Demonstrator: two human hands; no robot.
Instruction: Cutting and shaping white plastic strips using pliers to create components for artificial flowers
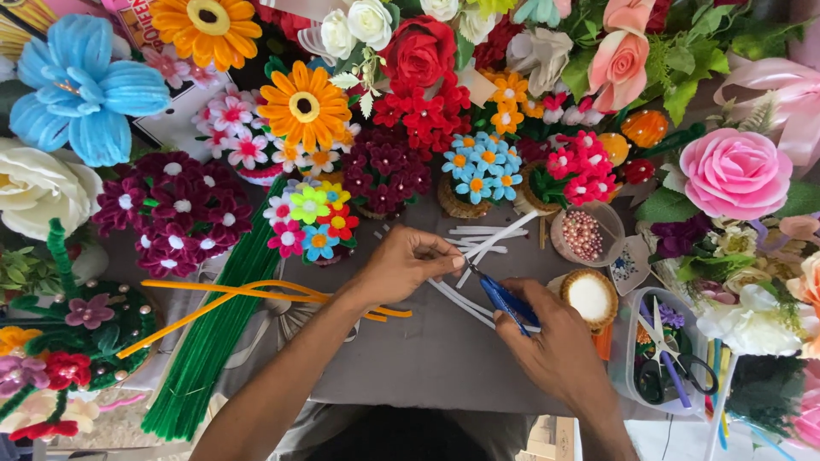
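- Hands over a grey work mat [427, 350], ringed by pipe-cleaner flowers: from my remote seat I see the left hand [401, 265] pinching a white pipe cleaner [500, 235] between thumb and fingertips, fingers closed tight on it near its lower end.
- White pipe cleaner: it runs up and to the right from that pinch, toward the small glass bowl of pink beads [585, 232], its far end lying among other cut white lengths [474, 235] on the mat.
- Right hand [555, 346]: curled firmly around blue-handled cutters [504, 299], whose tip points at the stem just beside the left fingertips; I cannot tell whether the blades are touching it.
- Handling, as I judge it: the stem looks light, fuzzy and easily bent, a thin wire core under soft pile, so it should flop if held far from the working point. I would grip it close to the blades, as the left hand does, and lightly enough not to kink it.
- Nearby: a bundle of green pipe cleaners [213, 333] and several orange ones [256, 294] lie left of the left forearm; a round tin of white contents [589, 297] sits just right of the cutters, and scissors [662, 363] rest in a clear tub [622, 376] at right.
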